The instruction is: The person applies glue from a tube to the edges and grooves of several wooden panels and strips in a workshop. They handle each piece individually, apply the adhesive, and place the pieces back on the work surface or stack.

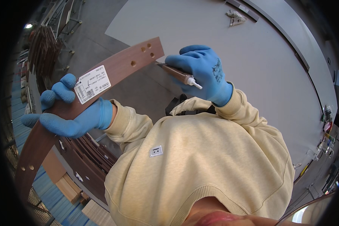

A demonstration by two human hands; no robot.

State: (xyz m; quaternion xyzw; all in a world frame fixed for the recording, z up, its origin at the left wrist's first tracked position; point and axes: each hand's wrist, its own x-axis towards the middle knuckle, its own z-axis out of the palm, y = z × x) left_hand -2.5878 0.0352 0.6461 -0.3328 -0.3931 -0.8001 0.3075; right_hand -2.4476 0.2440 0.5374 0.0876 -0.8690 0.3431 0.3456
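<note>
A long reddish-brown wooden board (pixel 118 66) runs across the left half of the view, with drilled holes near both ends and a white printed label on its face. My left hand (pixel 69 115), in a blue glove, is closed round the board beside the label. Close to the board's far right end is my right hand (pixel 205 67), also gloved in blue. Its fingers wrap round a small squeeze tube (pixel 179 74) with brown contents and a white nozzle, which points down and to the right. The palm side of the right hand is hidden.
To my right spreads a large light-grey table (pixel 260 83). A crumpled pale wrapper (pixel 236 18) lies at its far side, and small tools and bottles (pixel 327 139) line its right edge. Stacked brown boards (pixel 92 158) stand below the left hand; more boards (pixel 45 47) stand at far left.
</note>
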